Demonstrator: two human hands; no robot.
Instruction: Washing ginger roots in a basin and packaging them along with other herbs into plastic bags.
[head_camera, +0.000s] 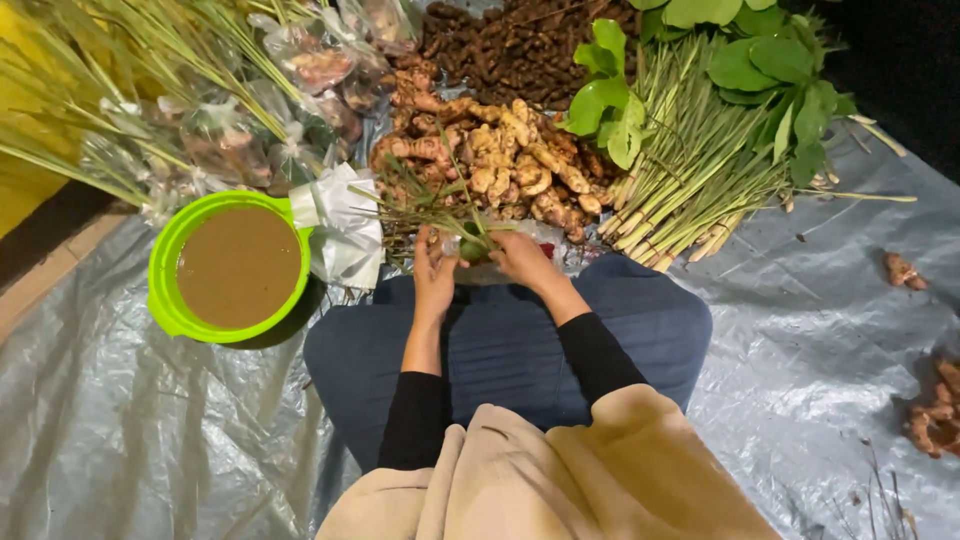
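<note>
My left hand (433, 275) and my right hand (521, 258) meet in front of my knees, both closed around a clear plastic bag (480, 262) with a green round fruit and other bits inside. Thin green stalks (430, 200) stick up out of the bundle between the hands. I sit cross-legged in dark blue trousers with black sleeves. The bag's lower part is hidden by my fingers.
A green bowl (165, 285) of brown paste stands at the left beside a white plastic bag (345, 225). A ginger root pile (500, 160), lemongrass bundles (680, 190), leafy greens (760, 70) and packed clear bags (300, 70) lie ahead. Loose roots (935, 415) rest on the grey tarp (820, 330).
</note>
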